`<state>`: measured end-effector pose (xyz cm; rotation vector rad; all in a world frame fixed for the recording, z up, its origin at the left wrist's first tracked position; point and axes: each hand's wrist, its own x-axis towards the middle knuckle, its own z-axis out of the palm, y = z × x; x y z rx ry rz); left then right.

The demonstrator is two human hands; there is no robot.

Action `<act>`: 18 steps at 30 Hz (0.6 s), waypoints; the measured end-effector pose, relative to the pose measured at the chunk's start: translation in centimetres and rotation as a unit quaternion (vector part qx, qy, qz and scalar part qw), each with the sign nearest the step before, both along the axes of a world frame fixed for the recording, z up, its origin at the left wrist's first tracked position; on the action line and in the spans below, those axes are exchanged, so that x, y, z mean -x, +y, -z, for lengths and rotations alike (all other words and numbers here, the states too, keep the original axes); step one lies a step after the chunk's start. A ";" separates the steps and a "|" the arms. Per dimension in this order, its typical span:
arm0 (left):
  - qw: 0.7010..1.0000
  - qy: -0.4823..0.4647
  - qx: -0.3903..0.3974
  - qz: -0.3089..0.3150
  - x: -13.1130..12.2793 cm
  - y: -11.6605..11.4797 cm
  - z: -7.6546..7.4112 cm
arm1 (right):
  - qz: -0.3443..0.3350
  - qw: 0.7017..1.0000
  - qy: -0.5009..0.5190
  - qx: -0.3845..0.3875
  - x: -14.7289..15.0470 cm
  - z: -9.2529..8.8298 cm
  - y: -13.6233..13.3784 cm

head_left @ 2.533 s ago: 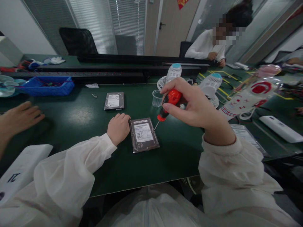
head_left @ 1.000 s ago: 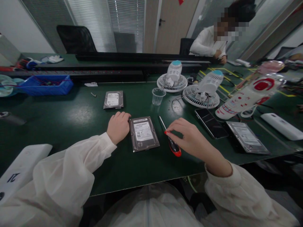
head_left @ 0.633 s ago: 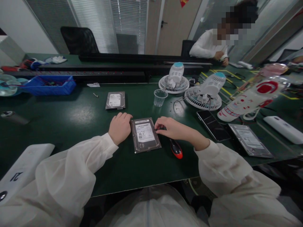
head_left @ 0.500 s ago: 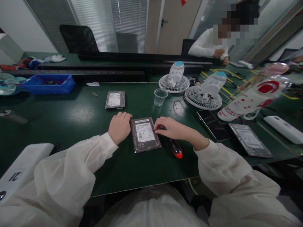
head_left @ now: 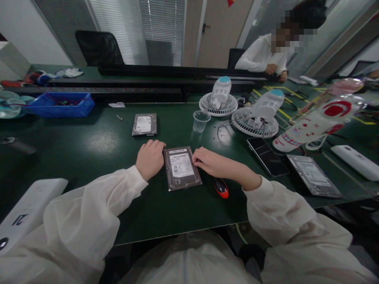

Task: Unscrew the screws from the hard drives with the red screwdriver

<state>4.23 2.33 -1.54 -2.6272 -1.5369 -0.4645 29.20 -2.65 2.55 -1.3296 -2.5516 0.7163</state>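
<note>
A hard drive [head_left: 181, 168] with a white label lies flat on the green table [head_left: 97, 146] in front of me. My left hand [head_left: 149, 157] is curled into a loose fist and presses against the drive's left edge. My right hand [head_left: 211, 162] rests at the drive's right edge, fingertips pinched together at the upper right corner; whatever is between them is too small to see. A red-handled screwdriver [head_left: 221, 187] lies on the table under my right wrist, mostly hidden.
A second hard drive [head_left: 144, 124] and a clear plastic cup [head_left: 199, 121] lie farther back. Two small fans [head_left: 218, 96], a phone [head_left: 265, 150], another drive [head_left: 312, 174] and a blue bin [head_left: 60, 104] are around. A person in white sits at the far right.
My right hand put the screwdriver down on the table to the right of the drive, then moved to the drive's upper right corner. My left hand stayed put.
</note>
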 end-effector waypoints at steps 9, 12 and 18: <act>1.000 0.001 -0.003 0.010 0.2 0.1 0.1 | 0.071 0.995 -0.009 -0.075 -3.9 -0.8 2.2; 1.000 0.008 -0.001 0.004 0.1 0.1 0.1 | 0.146 0.981 -0.036 -0.120 -8.0 -0.4 5.3; 1.000 0.012 0.009 -0.002 0.0 0.0 -0.2 | 0.191 0.969 -0.122 -0.095 -12.5 2.6 8.9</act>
